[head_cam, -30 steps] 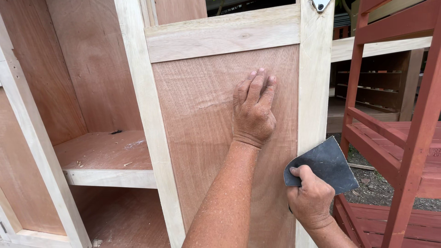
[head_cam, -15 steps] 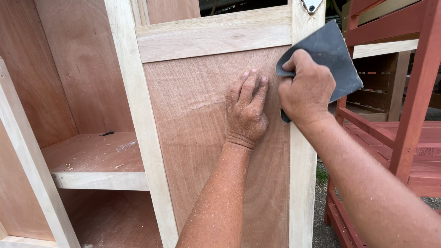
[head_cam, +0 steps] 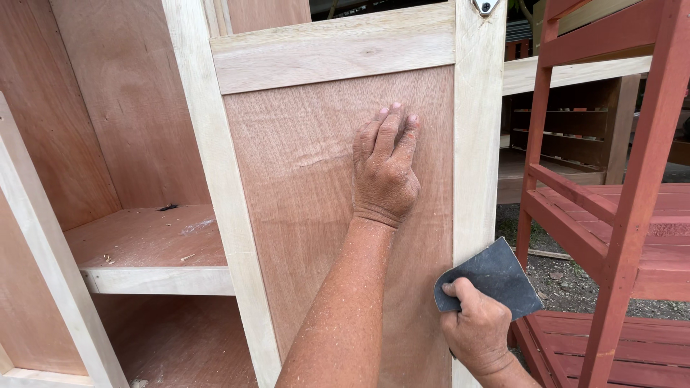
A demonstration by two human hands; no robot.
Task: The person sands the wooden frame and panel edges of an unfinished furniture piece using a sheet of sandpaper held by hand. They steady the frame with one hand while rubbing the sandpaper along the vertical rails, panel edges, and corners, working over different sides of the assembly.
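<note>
My left hand (head_cam: 386, 169) is flat on the door panel (head_cam: 316, 215), fingers straight and pressed close together, palm against the reddish plywood near its right side. It holds nothing, just rests there. Forearm's speckled with dust.

Down and to the right, my right hand (head_cam: 476, 332) is closed on a dark grey sheet of sandpaper (head_cam: 496, 276), thumb on top and fingers curled behind it. The sheet sits against the pale right stile (head_cam: 476, 144), low down, right at the door's edge.

The door is a pale wood frame around that plywood panel, with a wide top rail (head_cam: 338, 47) above my left hand and a small metal fitting (head_cam: 486, 6) at the stile's top corner.

Far left is the open cabinet (head_cam: 108, 108): reddish plywood inside, pale frame, one shelf (head_cam: 147, 241) with a few wood chips and a whitish dust smear on it. The space under the shelf looks bare apart from some dust at the bottom.

Off to the right there's a red-painted wooden frame (head_cam: 632, 179) standing on gravel, with more shelving behind it. I'm outdoors.
</note>
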